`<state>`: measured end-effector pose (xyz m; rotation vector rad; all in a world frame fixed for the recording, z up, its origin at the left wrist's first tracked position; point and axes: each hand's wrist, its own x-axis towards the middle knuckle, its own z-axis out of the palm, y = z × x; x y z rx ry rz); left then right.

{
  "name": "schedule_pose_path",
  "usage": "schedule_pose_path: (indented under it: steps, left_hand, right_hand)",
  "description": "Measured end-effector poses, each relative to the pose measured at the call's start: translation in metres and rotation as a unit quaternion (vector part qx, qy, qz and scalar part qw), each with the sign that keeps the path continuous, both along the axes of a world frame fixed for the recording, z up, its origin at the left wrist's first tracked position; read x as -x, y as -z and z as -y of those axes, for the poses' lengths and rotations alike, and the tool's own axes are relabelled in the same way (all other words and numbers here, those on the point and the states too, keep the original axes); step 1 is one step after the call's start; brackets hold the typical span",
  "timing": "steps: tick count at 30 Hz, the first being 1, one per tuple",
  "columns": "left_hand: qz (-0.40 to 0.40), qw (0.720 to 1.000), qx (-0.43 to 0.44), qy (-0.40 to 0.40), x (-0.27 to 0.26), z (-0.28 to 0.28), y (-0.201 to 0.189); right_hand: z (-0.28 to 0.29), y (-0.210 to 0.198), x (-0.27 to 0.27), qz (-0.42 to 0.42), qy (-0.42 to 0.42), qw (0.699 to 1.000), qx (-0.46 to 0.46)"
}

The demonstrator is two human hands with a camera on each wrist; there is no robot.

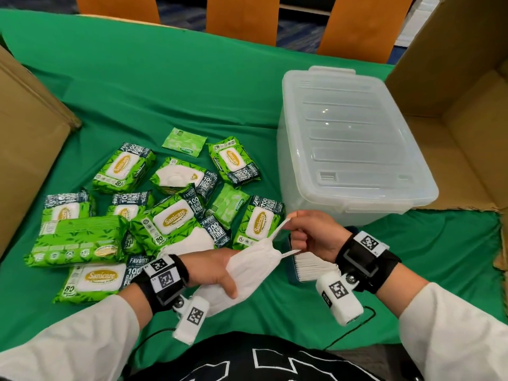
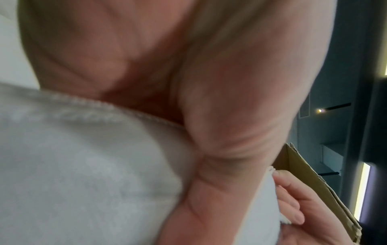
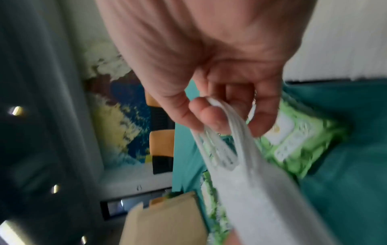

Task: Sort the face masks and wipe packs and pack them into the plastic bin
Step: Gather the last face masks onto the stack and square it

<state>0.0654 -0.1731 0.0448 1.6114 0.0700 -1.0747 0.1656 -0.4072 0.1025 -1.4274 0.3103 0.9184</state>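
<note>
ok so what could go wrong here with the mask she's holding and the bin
The right hand pulls the ear loops while the left hand grips the white face mask; a hard tug might snap or stretch a loop. The plastic bin has its lid on, so nothing can go in yet.

My head camera looks steeply down over the green surface (image 1: 192,78); both wrist cameras sit tight against my hands (image 1: 310,237), blurred, sharing only the white face mask (image 1: 247,268) with it.
</note>
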Motion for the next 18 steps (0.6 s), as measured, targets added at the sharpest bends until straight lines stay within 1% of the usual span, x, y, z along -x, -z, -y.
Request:
schedule_pose_path:
  steps: [3,5,7,9,10,11,13,14,16,18]
  left_hand:
    - [-0.014,1.000,0.014,-0.008,0.001,-0.001,-0.001]
    - [-0.031,0.999,0.035,-0.025,0.002,-0.002,-0.001]
    - [-0.041,0.996,0.064,-0.044,0.004,-0.001,0.000]
    - [-0.046,0.992,0.096,-0.068,0.005,0.002,0.000]
    - [-0.047,0.989,0.111,-0.088,0.005,0.005,-0.001]
    - [-0.048,0.984,0.128,-0.111,0.004,0.008,-0.001]
    - [-0.053,0.972,0.167,-0.154,0.000,0.014,-0.005]
    - [-0.058,0.966,0.186,-0.167,-0.002,0.017,-0.008]
    - [-0.063,0.960,0.213,-0.173,-0.005,0.025,-0.015]
    - [-0.066,0.957,0.229,-0.167,-0.007,0.033,-0.020]
  right_hand:
    - [0.003,-0.001,-0.005,0.005,-0.023,0.999,0.035]
    - [0.006,-0.003,-0.005,0.035,-0.041,0.998,0.042]
    - [0.006,-0.003,-0.002,0.065,-0.014,0.998,0.008]
    - [0.004,0.003,0.003,0.054,0.040,0.997,-0.045]
    - [0.005,0.008,0.007,0.038,0.051,0.996,-0.061]
    - [0.004,0.014,0.011,0.015,0.036,0.997,-0.067]
    - [-0.003,0.021,0.026,-0.038,-0.035,0.994,-0.093]
    - [-0.009,0.023,0.034,-0.056,-0.054,0.990,-0.115]
    - [-0.025,0.024,0.044,-0.052,-0.036,0.986,-0.152]
    - [-0.040,0.019,0.043,-0.019,0.016,0.987,-0.158]
